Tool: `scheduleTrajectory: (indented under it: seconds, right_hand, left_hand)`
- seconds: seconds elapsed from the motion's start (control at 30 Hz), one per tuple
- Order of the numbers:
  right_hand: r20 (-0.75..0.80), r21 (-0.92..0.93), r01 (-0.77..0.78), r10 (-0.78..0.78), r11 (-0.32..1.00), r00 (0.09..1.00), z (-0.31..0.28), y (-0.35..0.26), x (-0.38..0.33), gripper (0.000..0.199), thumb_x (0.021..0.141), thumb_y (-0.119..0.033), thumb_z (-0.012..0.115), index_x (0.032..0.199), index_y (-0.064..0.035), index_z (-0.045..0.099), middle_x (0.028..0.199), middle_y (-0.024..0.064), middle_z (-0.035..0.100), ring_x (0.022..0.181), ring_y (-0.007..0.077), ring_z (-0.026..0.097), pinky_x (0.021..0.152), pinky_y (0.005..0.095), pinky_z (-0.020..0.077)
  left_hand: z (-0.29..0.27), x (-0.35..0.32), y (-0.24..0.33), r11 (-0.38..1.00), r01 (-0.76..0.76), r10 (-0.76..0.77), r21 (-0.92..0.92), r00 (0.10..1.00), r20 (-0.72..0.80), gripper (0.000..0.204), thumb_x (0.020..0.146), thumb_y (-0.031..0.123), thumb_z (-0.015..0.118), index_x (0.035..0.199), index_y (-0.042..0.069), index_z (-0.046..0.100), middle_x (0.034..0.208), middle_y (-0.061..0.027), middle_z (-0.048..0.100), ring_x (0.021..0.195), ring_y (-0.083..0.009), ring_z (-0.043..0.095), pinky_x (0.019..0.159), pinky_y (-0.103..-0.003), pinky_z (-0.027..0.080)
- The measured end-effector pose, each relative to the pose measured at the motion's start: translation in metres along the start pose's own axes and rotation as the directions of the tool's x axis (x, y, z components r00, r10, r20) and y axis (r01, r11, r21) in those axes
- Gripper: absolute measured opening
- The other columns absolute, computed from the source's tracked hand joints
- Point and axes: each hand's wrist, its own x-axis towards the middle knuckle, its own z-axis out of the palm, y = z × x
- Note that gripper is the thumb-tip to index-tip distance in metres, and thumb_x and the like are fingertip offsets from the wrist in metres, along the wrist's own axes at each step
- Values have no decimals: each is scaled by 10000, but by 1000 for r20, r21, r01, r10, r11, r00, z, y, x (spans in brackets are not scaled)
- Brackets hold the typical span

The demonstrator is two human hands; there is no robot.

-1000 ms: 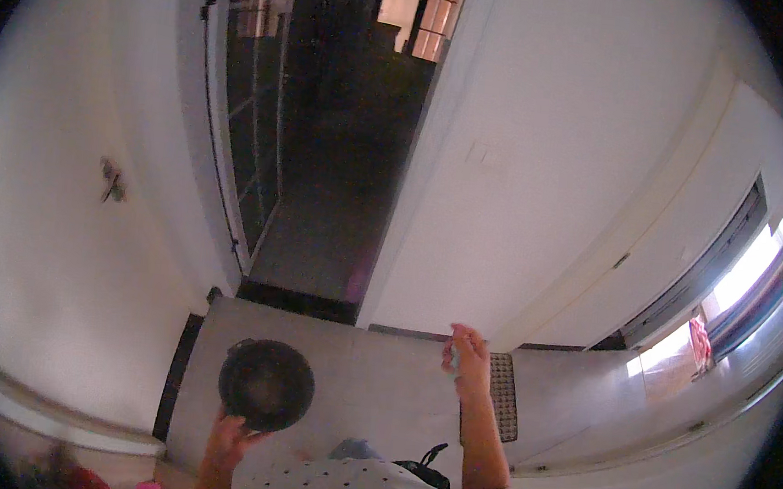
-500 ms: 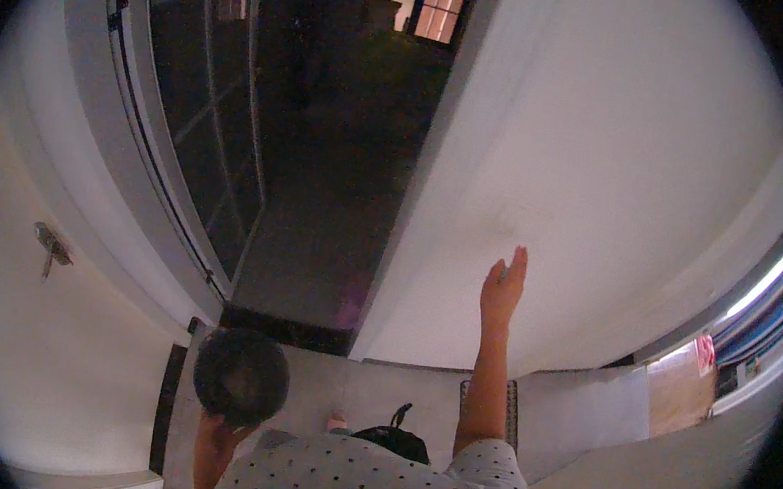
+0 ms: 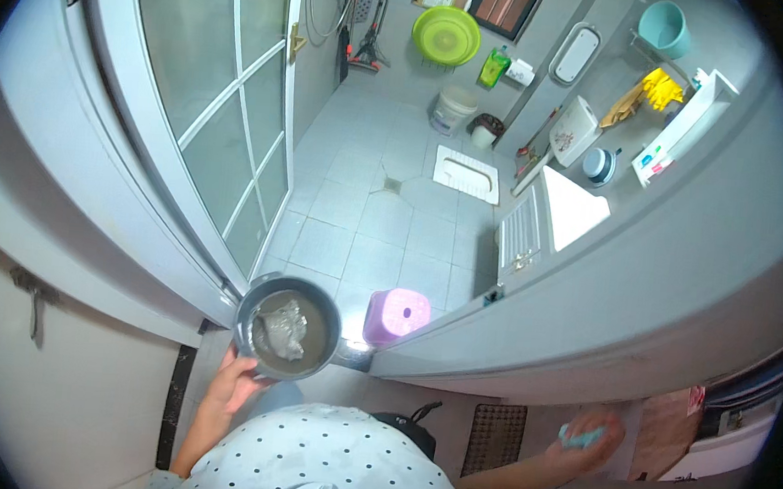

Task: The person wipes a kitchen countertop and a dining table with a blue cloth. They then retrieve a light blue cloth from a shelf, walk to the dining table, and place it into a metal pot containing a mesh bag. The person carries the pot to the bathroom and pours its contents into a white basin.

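Observation:
My left hand (image 3: 234,380) grips the rim of a round grey basin (image 3: 333,318) in front of my body. Murky brownish liquid shows inside it, with a shiny, crumpled whitish thing (image 3: 284,330) in the middle that I cannot identify for certain. Out to the right, my right hand (image 3: 609,433) is curled around a light turquoise cloth-like thing (image 3: 582,437), low beside the wall. Just past the basin, a pink plastic stool (image 3: 402,313) stands inside the tiled bathroom.
A glass-paned door (image 3: 256,160) stands open on the left; a wall edge (image 3: 456,364) bounds the doorway on the right. Farther in are a squat toilet (image 3: 467,175), a white bucket (image 3: 453,111), a washbasin cabinet (image 3: 519,232) and a green basin (image 3: 446,36). A mat (image 3: 495,437) lies near my right arm.
The dark bathroom is now brightly lit. My right hand has come down from the wall and swung out right. The basin has shifted slightly right and forward, still in my left hand.

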Motion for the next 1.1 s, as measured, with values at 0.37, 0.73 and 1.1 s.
scheduleTrajectory:
  seconds: [0.37, 0.73, 1.1]
  right_hand:
    - [669, -223, -17, 165, 975, 725, 289, 74, -29, 81, 760, 21, 614, 837, 13, 641, 717, 100, 640, 575, 134, 586, 538, 243, 449]
    - [983, -140, 535, 51, 833, 178, 512, 258, 70, 134, 724, -127, 659, 849, -77, 659, 716, 115, 643, 637, 293, 616, 557, 360, 494]
    - [935, -273, 672, 353, 688, 19, 664, 414, 210, 100, 681, -104, 608, 754, -37, 626, 691, 163, 634, 655, 305, 642, 580, 385, 517]
  left_hand:
    - [33, 197, 124, 976, 155, -166, 150, 984, 67, 713, 775, 29, 523, 1385, 152, 174, 1301, -120, 347, 1175, -306, 417, 901, -526, 427]
    - [79, 410, 165, 969, 207, -229, 136, 958, 172, 761, 807, 0, 486, 1424, 155, 71, 1314, -129, 347, 1199, -282, 408, 943, -528, 390]
    - [149, 646, 209, 949, 252, -290, 190, 934, 209, 783, 812, -33, 460, 1432, 173, 29, 1359, -134, 290, 1240, -276, 359, 951, -515, 389]
